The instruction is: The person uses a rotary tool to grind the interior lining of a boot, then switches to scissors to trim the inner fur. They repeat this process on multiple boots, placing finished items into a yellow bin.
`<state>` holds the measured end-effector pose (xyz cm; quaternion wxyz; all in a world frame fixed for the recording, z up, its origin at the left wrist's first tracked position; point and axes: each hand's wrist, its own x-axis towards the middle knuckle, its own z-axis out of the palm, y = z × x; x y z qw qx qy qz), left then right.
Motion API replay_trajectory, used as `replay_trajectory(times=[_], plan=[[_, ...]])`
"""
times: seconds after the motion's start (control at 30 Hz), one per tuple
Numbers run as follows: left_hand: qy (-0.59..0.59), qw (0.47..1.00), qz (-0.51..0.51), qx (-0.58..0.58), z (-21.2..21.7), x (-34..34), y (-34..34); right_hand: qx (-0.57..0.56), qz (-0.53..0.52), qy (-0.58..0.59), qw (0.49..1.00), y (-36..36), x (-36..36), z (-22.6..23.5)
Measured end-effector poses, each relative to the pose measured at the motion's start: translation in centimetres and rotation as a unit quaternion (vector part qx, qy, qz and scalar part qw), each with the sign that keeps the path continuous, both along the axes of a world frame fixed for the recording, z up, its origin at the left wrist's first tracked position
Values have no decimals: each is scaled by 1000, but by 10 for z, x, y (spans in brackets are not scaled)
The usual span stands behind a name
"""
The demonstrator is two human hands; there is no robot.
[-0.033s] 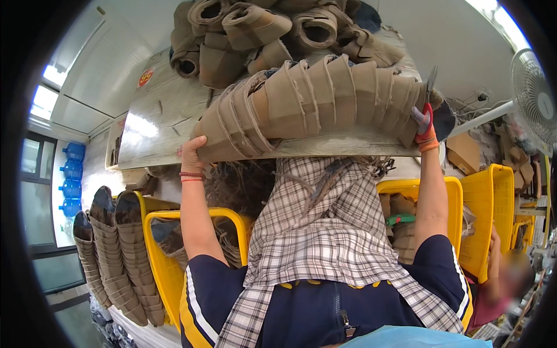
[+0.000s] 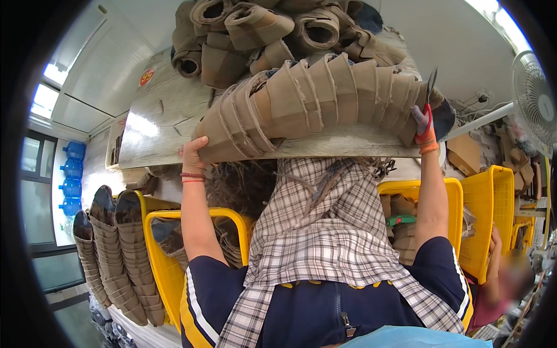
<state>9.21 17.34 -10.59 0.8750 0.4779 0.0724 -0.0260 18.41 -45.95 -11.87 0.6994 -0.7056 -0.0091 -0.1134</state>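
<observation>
A long arched stack of nested tan-brown pieces (image 2: 307, 98), like shoe uppers with fleecy edges, lies along the table's near edge. My left hand (image 2: 194, 155), bare with red bands at the wrist, grips its left end, the thumb on top and the other fingers largely hidden. At the right end is my right hand (image 2: 425, 129), in a glove with an orange cuff. It holds red-handled scissors (image 2: 431, 87), blades pointing up and away, and rests against the stack. Dark trimmed strips (image 2: 325, 185) lie on the checked apron (image 2: 325, 243) over my lap.
More rolled brown pieces (image 2: 258, 26) are heaped at the table's (image 2: 156, 116) far side. Yellow baskets stand left (image 2: 152, 249) and right (image 2: 455, 203) of me. Tall nested stacks (image 2: 130, 255) lean at far left. A fan (image 2: 531, 95) and another person's arm (image 2: 493, 264) are at right.
</observation>
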Motion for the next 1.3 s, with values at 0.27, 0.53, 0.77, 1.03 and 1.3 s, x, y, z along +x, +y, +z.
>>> replay_trajectory(times=[0.27,0.53,0.77,1.03,1.3], plan=[[-28,996,-20,-83,-7,-10,-5,3,-291,-185,939,46,-62,41],[-10,995,-41,-93,-4,-10,-8,-103,43,-92,989,272,-28,121],[-9,994,-72,-81,13,-11,-16,-343,166,108,918,313,-15,141],[-37,969,-188,-154,27,17,-22,-5,279,85,957,301,-29,127],[39,993,-69,90,21,-3,6,-330,134,36,934,311,-40,126]])
